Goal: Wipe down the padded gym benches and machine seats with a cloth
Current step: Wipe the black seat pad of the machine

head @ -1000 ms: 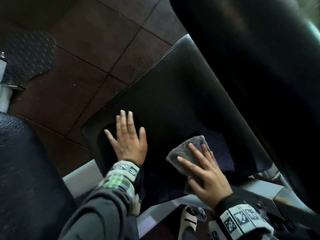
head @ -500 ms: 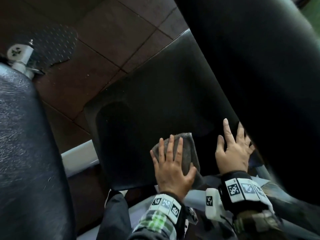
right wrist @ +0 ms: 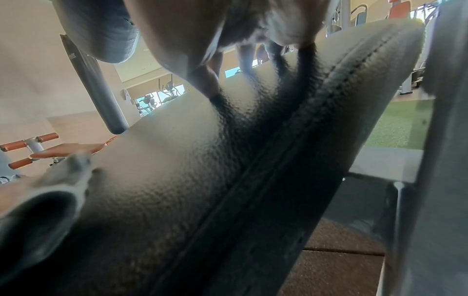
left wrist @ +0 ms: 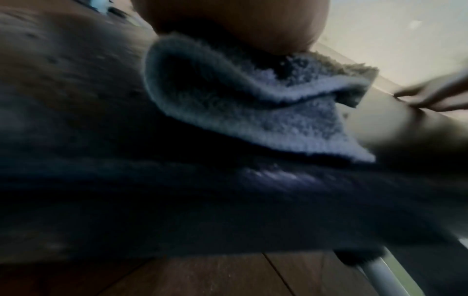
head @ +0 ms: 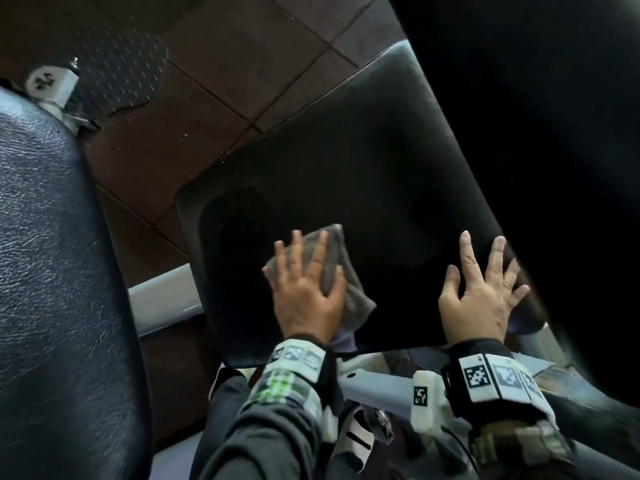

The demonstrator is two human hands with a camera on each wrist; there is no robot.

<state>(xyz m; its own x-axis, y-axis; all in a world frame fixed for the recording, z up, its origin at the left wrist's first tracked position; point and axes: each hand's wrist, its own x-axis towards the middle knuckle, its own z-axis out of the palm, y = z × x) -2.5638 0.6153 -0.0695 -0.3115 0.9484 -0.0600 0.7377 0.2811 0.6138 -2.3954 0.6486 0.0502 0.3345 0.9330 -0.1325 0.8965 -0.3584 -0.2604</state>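
A black padded machine seat [head: 346, 150] slopes across the middle of the head view. A grey cloth [head: 334, 251] lies on its near part. My left hand [head: 304, 289] presses flat on the cloth with straight fingers, thumb along its right side. The left wrist view shows the folded cloth [left wrist: 253, 112] bunched under my palm on the dark seat [left wrist: 177, 190]. My right hand [head: 481, 292] rests flat on the seat's right edge with fingers spread and holds nothing. In the right wrist view its fingers [right wrist: 210, 80] touch the grained seat [right wrist: 177, 180] beside a stitched seam.
A second black pad [head: 52, 271] fills the left side and a dark back pad [head: 536, 133] looms at the upper right. A white frame bar [head: 162, 299] runs under the seat. Brown rubber floor tiles [head: 225, 64] lie beyond.
The cloth has passed from my right hand to my left. The left hand now slides it leftward on the seat, and the right hand has moved to the seat's right edge.
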